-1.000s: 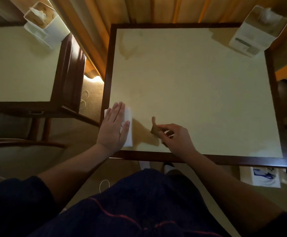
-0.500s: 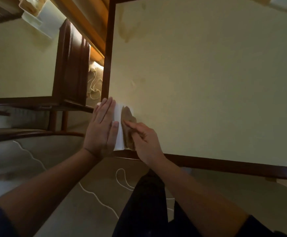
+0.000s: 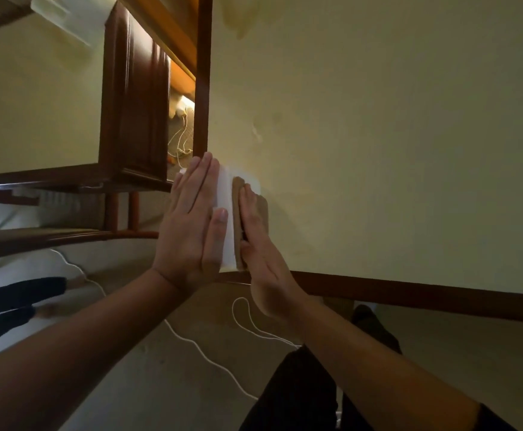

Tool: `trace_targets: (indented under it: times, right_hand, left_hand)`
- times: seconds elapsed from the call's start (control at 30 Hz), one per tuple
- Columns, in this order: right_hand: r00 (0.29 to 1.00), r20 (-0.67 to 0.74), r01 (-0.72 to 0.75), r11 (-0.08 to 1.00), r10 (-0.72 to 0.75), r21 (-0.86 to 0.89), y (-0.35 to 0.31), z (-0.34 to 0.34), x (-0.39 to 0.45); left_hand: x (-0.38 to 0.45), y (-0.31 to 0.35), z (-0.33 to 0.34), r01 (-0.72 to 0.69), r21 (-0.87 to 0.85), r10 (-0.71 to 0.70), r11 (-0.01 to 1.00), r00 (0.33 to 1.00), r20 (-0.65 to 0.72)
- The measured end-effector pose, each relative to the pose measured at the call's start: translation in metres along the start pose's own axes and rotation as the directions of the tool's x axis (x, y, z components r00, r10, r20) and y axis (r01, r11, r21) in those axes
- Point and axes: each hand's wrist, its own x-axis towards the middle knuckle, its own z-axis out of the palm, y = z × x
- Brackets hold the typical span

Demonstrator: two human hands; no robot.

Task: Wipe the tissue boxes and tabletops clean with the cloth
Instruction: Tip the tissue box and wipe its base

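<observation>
In the head view, a folded white cloth (image 3: pixel 224 213) is seen lying at the near left corner of the pale yellow, dark-wood-framed counter (image 3: pixel 378 150). It is pressed flat by the left hand (image 3: pixel 191 225), fingers straight and together. A thin brown pad (image 3: pixel 238 219) is held down over the cloth's right part by the right hand (image 3: pixel 260 244), fingers extended; nothing is gripped by either hand. A white cord (image 3: pixel 210 362) is seen on the floor below.

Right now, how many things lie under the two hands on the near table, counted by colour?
White: 1, the white cloth under the left hand.
Brown: 1, the brown piece under the right hand.
Total: 2, both at the near left corner of the tabletop.
</observation>
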Motion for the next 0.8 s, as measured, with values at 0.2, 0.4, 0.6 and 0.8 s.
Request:
trace_targets:
  times: [0.2, 0.4, 0.6, 0.8]
  right_hand:
    - [0.990, -0.094, 0.089, 0.977, -0.108, -0.192, 0.015, 0.010, 0.034]
    - [0.989, -0.138, 0.028, 0.988, -0.049, -0.153, 0.050, -0.004, 0.072]
    - [0.991, -0.109, -0.070, 0.997, 0.074, 0.046, 0.062, 0.006, 0.046]
    - [0.982, -0.131, -0.118, 0.981, 0.138, 0.154, 0.047, 0.020, 0.001]
  left_hand:
    - [0.000, -0.006, 0.003, -0.050, 0.029, 0.051, 0.998, 0.998, -0.028]
    - [0.000, -0.004, 0.002, -0.037, 0.010, 0.038, 0.999, 0.998, -0.046]
    - [-0.001, -0.002, 0.001, -0.039, 0.030, 0.041, 0.999, 0.997, -0.058]
    - [-0.001, -0.003, 0.003, -0.040, 0.013, 0.041, 0.999, 0.996, -0.077]
